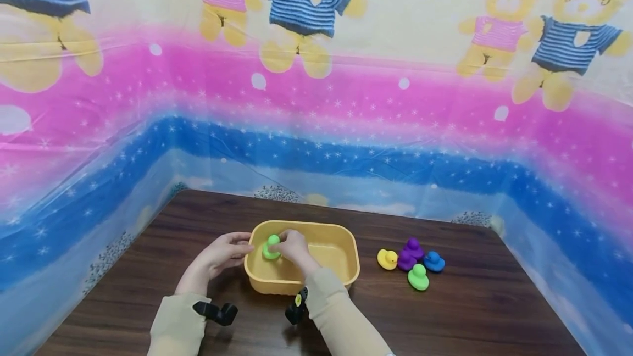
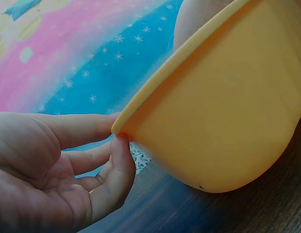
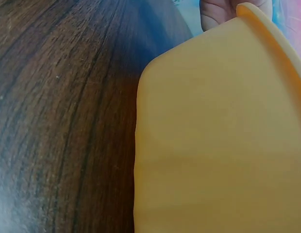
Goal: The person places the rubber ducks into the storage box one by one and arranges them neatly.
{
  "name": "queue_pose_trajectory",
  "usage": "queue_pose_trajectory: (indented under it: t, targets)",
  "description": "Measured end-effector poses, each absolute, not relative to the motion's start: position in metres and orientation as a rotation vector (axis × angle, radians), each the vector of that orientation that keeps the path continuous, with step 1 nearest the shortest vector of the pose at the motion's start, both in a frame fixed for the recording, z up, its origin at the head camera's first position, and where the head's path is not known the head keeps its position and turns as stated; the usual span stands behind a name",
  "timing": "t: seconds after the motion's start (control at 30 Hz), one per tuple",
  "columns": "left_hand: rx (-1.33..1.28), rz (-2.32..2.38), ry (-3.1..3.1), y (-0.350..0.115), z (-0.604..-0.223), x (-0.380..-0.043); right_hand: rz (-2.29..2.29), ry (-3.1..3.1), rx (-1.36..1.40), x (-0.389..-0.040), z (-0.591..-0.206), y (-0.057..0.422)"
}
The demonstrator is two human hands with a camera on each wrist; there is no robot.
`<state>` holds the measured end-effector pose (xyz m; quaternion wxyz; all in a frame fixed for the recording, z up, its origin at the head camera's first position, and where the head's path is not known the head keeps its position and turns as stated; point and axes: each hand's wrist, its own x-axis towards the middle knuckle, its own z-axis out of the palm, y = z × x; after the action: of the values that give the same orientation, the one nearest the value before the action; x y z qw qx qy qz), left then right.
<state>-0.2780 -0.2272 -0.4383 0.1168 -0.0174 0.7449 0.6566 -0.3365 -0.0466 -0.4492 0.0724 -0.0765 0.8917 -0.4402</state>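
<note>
In the head view a yellow plastic tub (image 1: 331, 260) stands on the table. My left hand (image 1: 225, 254) pinches its left rim between thumb and finger; the left wrist view shows this grip close up on the tub wall (image 2: 228, 102). Inside the tub, toward its left end, my right hand (image 1: 295, 249) holds a green rubber duck (image 1: 270, 250) by the fingertips. Only the tub's outer wall (image 3: 213, 126) fills much of the right wrist view, which hides the right fingers and that duck.
Right of the tub, several rubber ducks sit close together: a yellow duck (image 1: 387, 260), purple ones, a blue duck (image 1: 434, 261) and a green duck (image 1: 418, 278). The dark wooden table (image 1: 470, 301) meets a printed curtain (image 1: 346, 103) behind.
</note>
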Motion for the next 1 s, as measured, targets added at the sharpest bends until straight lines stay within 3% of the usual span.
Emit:
queue_pose_trajectory:
  t: [0.5, 1.0]
  targets:
    - [-0.015, 1.904, 2.201, -0.224, -0.438, -0.279, -1.328, 2.695, -0.348, -0.332, -0.442, -0.027]
    - [-0.019, 1.887, 2.22, -0.228, -0.44, -0.277, -1.405, 2.793, -0.55, -0.315, -0.41, 0.034]
